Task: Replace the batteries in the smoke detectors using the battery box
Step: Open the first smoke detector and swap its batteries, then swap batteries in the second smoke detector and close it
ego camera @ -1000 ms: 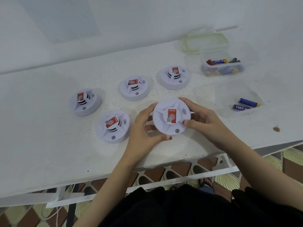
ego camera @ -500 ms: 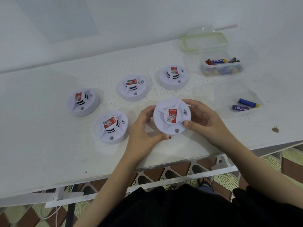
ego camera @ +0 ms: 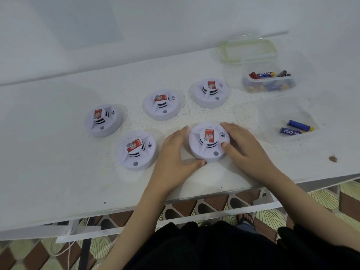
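White plastic, the smoke detector (ego camera: 209, 142) sat on the table (ego camera: 58, 162) near us, between our hands: right hand (ego camera: 243, 147) gripped its right rim, left hand (ego camera: 173, 152) apparently cupped its left; battery box (ego camera: 247, 84) lay far right.

One wide-angle view looks from the person's head, forward and steeply down onto the white painted tabletop (ego camera: 58, 172), near enough that both forearms enter from the bottom edge. The left hand (ego camera: 173, 152) and right hand (ego camera: 245, 147), cupped round a round white plastic smoke detector (ego camera: 196, 151), sit near the middle. The pale wall (ego camera: 175, 26) fills the top, the clear plastic battery box (ego camera: 268, 84) lies far right, and brown-and-cream patterned floor (ego camera: 25, 256) shows below the table's near edge.
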The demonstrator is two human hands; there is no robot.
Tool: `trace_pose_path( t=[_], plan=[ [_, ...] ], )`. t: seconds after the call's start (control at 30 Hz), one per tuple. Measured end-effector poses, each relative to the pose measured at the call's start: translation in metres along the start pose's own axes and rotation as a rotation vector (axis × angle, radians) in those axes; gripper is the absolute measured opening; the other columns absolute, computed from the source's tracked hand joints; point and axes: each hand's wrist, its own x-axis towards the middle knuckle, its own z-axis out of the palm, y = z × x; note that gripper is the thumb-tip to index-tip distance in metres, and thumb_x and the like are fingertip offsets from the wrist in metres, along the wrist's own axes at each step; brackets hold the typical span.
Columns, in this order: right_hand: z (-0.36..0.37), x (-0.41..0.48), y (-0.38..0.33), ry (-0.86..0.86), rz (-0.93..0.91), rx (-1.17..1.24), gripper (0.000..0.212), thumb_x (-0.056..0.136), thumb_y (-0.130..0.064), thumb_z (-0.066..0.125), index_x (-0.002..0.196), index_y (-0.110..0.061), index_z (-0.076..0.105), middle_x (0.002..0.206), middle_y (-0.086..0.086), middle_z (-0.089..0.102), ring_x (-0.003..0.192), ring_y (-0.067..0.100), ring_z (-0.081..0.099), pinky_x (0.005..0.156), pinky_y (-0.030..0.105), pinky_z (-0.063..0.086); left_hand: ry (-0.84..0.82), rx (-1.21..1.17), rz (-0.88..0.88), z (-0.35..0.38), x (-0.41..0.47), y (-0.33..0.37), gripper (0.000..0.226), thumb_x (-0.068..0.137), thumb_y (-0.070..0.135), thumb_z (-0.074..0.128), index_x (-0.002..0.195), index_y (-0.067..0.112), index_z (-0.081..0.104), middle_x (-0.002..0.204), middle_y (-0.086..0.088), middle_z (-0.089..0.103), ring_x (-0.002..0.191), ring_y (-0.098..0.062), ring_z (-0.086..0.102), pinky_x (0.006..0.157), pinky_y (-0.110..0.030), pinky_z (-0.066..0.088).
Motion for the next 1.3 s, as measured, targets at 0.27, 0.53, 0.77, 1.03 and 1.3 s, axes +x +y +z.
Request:
trace_pose_path(
  t=[0.27,0.53,0.77,1.03,1.3],
  plan=[
    [0.000,0.000,-0.001,0.021,-0.007,0.003,0.064,0.084,-0.052,0.032,0.138,-0.019,0.043,0.141,-0.004,0.046,0.133,0.012,0.035,0.112,0.031,0.025,0.030,0.527,-0.151,-0.072,-0.002,-0.020,0.091,0.066,0.039,0.083,0.144,0.039,0.036,0.160,-0.008,0.017,0.147,-0.026,0.012,0.117,-0.041,0.011],
    [-0.002,0.000,-0.006,0.029,-0.039,0.052,0.056,0.087,-0.047,0.039,0.135,-0.018,0.047,0.135,-0.010,0.049,0.124,0.004,0.039,0.109,0.023,0.027,0.073,0.128,-0.135,-0.087,-0.003,-0.035,0.095,0.060,0.039,0.087,0.142,0.034,0.039,0.122,0.006,0.047,0.110,-0.003,0.050,0.092,-0.021,0.042],
    [0.005,-0.004,-0.025,0.160,-0.194,-0.040,0.054,0.089,-0.042,0.037,0.137,-0.018,0.043,0.135,-0.013,0.041,0.135,0.014,0.030,0.111,0.014,0.014,0.098,-0.556,0.107,-0.072,-0.003,0.003,0.086,0.057,0.058,0.082,0.124,0.029,0.038,0.130,-0.001,0.051,0.108,-0.005,0.061,0.078,-0.019,0.052],
    [0.000,0.011,-0.075,-0.010,0.096,0.919,0.048,0.091,-0.036,0.035,0.135,-0.023,0.044,0.102,-0.004,0.068,0.080,0.018,0.067,0.063,0.033,0.055,0.018,-0.741,0.144,-0.040,-0.001,0.016,0.080,0.067,0.052,0.079,0.122,0.020,0.031,0.122,0.021,0.060,0.120,-0.007,0.056,0.092,-0.025,0.049],
    [-0.007,0.010,-0.072,-0.104,0.155,1.060,0.052,0.094,0.000,0.047,0.130,-0.037,0.047,0.115,0.005,0.062,0.085,0.025,0.067,0.062,0.033,0.057,-0.033,-0.506,0.166,-0.036,0.003,-0.003,0.091,0.072,0.029,0.081,0.145,0.013,0.029,0.146,-0.004,0.042,0.137,-0.020,0.040,0.109,-0.048,0.039]
  ],
)
